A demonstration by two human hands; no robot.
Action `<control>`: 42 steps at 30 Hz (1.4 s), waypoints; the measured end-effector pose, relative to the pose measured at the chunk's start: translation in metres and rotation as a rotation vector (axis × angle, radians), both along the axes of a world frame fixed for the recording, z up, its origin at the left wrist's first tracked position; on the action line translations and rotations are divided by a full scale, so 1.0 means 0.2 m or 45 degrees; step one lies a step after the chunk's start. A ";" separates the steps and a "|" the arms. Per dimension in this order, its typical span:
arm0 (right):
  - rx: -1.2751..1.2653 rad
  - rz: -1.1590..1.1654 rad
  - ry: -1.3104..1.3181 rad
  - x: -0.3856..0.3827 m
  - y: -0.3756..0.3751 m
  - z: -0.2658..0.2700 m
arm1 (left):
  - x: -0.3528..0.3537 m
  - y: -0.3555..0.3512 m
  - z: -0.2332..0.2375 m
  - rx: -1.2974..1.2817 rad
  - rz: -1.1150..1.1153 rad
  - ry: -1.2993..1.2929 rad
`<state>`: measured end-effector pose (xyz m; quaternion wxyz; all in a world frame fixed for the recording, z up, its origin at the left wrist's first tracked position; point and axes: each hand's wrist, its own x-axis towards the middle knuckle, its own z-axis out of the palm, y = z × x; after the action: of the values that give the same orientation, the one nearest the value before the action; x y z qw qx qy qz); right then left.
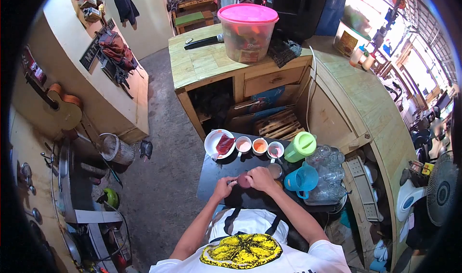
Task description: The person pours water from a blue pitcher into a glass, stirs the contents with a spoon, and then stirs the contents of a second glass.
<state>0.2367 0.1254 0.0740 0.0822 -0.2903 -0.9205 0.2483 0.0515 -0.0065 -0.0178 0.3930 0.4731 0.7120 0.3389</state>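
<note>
So the right hand (260,179) is gripping a small round maroon thing (244,180) toward the near side of the dark flat surface (208,177); left hand (224,188) is touching it, can't tell if gripping. Pale translucent cup (275,170) is sitting just right, so a careless wrist could tip it.

a kitchen corner, shown by cups (260,147), blue jug (301,177) and glassware (325,169)

Upper-right glare, apparently daylight; fisheye-bent edges, black corners; shadowed floor (163,186).
</note>
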 end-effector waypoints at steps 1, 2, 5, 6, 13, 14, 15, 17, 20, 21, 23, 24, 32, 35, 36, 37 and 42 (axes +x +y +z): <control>0.042 -0.014 0.001 0.00 0.00 -0.01 | 0.00 0.00 0.00 -0.007 0.001 0.004; 0.083 -0.029 0.001 0.00 0.01 -0.03 | 0.00 0.00 0.00 -0.016 0.001 0.007; 0.087 -0.042 -0.094 0.02 -0.01 -0.02 | 0.00 -0.01 0.00 -0.034 0.004 -0.010; 0.073 -0.041 -0.141 0.02 -0.01 0.01 | 0.00 0.00 0.00 -0.035 0.006 -0.020; 0.097 -0.093 0.047 0.00 0.00 0.02 | -0.02 0.02 0.00 -0.038 -0.021 0.006; 0.097 -0.108 -0.028 0.01 0.00 0.00 | -0.02 0.01 0.00 -0.042 -0.016 0.012; 0.098 -0.124 -0.104 0.01 0.00 0.01 | -0.01 0.01 0.01 -0.045 -0.014 0.018; 0.074 -0.104 -0.171 0.03 -0.01 0.04 | 0.00 0.01 0.02 -0.048 0.000 0.005; -0.079 -0.055 -0.057 0.04 -0.03 0.08 | 0.00 0.01 0.02 -0.052 0.004 0.001; -0.052 -0.095 -0.062 0.04 -0.03 0.07 | 0.00 0.01 0.03 -0.052 0.001 0.000; 0.011 -0.173 -0.068 0.02 -0.01 0.04 | 0.00 0.02 0.05 -0.066 0.001 -0.010; 0.027 -0.182 -0.083 0.03 -0.01 0.04 | 0.00 0.01 0.04 -0.078 0.003 -0.017; -0.127 -0.145 0.021 0.03 -0.05 0.06 | 0.00 0.01 -0.04 -0.044 0.003 -0.029; 0.065 -0.297 0.015 0.01 -0.06 0.05 | -0.01 0.01 0.00 -0.029 0.008 -0.004; 0.079 -0.278 -0.073 0.02 -0.06 0.05 | 0.00 0.00 0.01 -0.020 0.003 0.004; 0.097 -0.260 -0.160 0.02 -0.06 0.05 | 0.01 0.00 0.02 -0.018 -0.001 0.000; -0.058 -0.119 -0.052 0.03 -0.05 0.04 | 0.00 0.01 0.02 -0.012 -0.002 -0.005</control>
<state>0.2436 0.1146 0.0818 0.0682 -0.3397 -0.9016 0.2591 0.0522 -0.0054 -0.0141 0.3966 0.4711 0.7125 0.3363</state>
